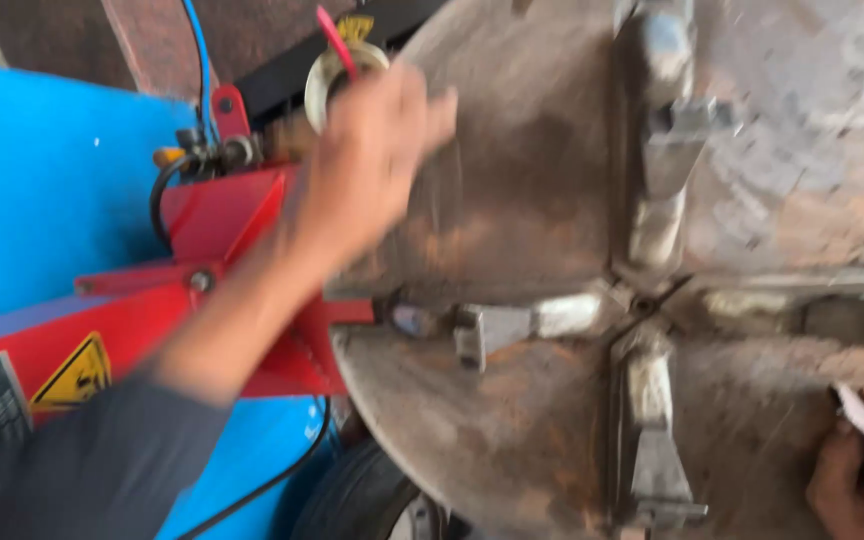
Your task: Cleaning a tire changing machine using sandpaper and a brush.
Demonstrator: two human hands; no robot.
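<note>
- At the upper left edge of the round turntable (512, 200), the left hand (377, 150) reaches in; forearm and grey sleeve (102, 470) run up from bottom left.
- Left grip: fingers curled loosely, knuckles up, over the rim of the disc; motion blur, cannot tell whether it pinches anything.
- Just behind that hand: a pale round ring-shaped part (327, 75) with a red strip (337, 40) sticking up from it; contact not clear.
- Turntable: rusty, worn steel, cut by cross-shaped slots; grey clamp jaws sit in the slots, one at top (667, 130), one at left (507, 325), one at bottom (652, 450).
- Right hand (857, 470) at the bottom right corner, resting on the disc, fingers closed round a small flat pale object (862, 415); what it is, cannot tell.
- Left of the disc: red machine arm (152, 300) with a yellow warning triangle (77, 375), black hoses (167, 190), blue panel (42, 190) behind.
- Below the disc edge: a dark tyre (352, 500).
</note>
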